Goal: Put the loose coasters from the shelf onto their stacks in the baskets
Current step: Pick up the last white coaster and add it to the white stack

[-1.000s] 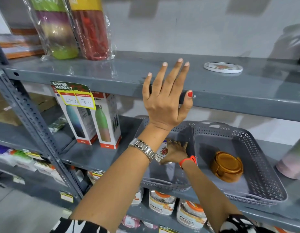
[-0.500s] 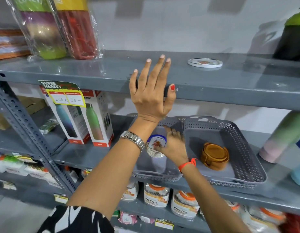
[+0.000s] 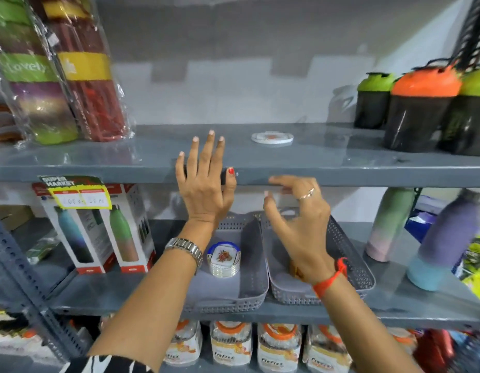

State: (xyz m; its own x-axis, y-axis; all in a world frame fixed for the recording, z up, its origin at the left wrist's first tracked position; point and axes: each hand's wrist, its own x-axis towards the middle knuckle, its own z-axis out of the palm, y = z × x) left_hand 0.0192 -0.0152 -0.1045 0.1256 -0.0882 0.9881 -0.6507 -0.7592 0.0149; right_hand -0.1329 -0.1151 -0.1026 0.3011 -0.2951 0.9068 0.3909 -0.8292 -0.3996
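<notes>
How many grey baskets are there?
2, side by side on the middle shelf: the left basket holds a coaster stack; the right basket sits partly behind the right hand.

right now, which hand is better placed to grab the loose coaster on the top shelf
Right. The right hand is empty and nearer the coaster; the left hand rests on the shelf edge.

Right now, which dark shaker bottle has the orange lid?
The middle dark plastic shaker bottle; the left bottle and the right bottle have green lids.
</notes>
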